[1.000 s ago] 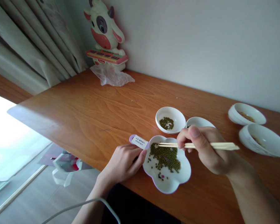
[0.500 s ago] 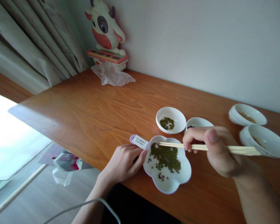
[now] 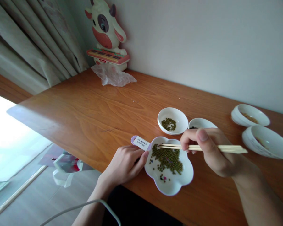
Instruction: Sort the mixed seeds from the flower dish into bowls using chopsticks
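Note:
A pair of light wooden chopsticks [image 3: 204,147] is gripped in my right hand [image 3: 213,152]. Their tips reach among green beans [image 3: 167,158] near the far left edge of a white flower-shaped dish [image 3: 171,187] with a lilac rim. A few small dark and pink bits lie among the beans. My left hand [image 3: 126,163] holds this dish at its left side, thumb on the rim beside the labelled handle [image 3: 141,143]. Just behind the dish stands a round white bowl [image 3: 179,116] with some green beans. To its right, another white bowl [image 3: 202,122] with dark contents is partly hidden by my right hand.
Two white bowls with yellowish contents, a farther bowl [image 3: 259,116] and a nearer bowl [image 3: 277,142], sit at the right. A cow-shaped toy keyboard [image 3: 108,56] and a clear plastic bag [image 3: 114,75] are against the wall. A cable [image 3: 77,207] crosses in front of my left forearm.
My right hand has shifted left, and the back end of the chopsticks came left with it. Their tips stay at nearly the same spot in the beans. My left hand and the dish are still.

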`<state>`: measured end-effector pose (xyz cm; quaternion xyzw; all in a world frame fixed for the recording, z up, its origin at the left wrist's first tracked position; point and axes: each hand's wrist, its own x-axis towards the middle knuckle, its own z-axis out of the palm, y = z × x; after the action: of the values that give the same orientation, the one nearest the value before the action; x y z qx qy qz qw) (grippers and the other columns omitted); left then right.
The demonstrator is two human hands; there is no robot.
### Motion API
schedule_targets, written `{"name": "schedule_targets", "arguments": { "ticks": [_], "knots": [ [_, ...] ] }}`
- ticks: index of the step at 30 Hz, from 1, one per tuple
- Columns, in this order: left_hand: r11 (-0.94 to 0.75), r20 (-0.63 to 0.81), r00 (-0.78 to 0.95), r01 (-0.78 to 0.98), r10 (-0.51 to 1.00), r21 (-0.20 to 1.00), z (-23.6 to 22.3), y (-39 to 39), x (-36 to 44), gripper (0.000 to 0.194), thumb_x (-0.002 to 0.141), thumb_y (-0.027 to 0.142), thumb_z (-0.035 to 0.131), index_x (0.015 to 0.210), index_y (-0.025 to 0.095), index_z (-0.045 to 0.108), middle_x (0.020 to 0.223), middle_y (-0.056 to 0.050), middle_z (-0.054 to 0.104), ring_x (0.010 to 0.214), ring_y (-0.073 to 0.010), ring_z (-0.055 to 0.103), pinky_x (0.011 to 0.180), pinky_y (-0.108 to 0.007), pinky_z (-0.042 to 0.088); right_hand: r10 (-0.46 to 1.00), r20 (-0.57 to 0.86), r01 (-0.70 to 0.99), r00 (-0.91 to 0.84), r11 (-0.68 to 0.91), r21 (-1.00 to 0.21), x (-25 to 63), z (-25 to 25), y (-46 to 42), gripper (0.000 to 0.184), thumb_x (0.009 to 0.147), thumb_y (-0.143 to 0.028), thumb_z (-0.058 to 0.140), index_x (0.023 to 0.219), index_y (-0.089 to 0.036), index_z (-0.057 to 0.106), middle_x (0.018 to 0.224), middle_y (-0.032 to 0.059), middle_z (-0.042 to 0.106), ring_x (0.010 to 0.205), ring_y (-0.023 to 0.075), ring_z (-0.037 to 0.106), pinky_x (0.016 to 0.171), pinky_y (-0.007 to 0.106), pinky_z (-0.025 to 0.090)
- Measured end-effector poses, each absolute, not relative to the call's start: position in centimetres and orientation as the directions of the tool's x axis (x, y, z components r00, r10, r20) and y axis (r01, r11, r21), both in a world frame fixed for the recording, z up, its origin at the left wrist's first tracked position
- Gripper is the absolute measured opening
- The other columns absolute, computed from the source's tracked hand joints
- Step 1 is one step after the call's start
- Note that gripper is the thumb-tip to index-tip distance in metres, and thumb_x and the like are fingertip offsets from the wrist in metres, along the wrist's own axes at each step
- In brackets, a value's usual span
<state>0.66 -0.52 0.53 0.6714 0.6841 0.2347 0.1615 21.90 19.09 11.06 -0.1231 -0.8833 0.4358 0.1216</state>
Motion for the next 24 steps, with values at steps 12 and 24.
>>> {"name": "schedule_targets", "arguments": {
  "ticks": [12,24],
  "knots": [
    [-0.013,0.088,-0.041,0.838,0.995,0.546,0.6,-0.4,0.7,0.043,0.111,0.034,0.034,0.075,0.019,0.051,0.073,-0.002,0.063,0.068,-0.0145,0.055,0.069,-0.030,0.037,0.338,0.147,0.076,-0.930,0.567,-0.820,21.8,11.0,19.1,0.057,0.109,-0.055,0.030,0.079,-0.022,0.066,0.067,0.0016,0.062,0.060,0.0147,0.057,0.057,0.031,0.042],
    [-0.017,0.123,-0.060,0.839,0.991,0.544,0.6,-0.5,0.7,0.041,0.110,0.032,0.038,0.075,0.019,0.055,0.074,-0.003,0.064,0.067,-0.0144,0.057,0.068,-0.029,0.039,0.425,0.337,0.016,-0.840,0.640,-0.769,25.4,12.1,21.0,0.075,0.105,-0.066,0.015,0.079,-0.026,0.073,0.072,0.0065,0.069,0.071,0.0241,0.065,0.067,0.041,0.046]
  ]
}}
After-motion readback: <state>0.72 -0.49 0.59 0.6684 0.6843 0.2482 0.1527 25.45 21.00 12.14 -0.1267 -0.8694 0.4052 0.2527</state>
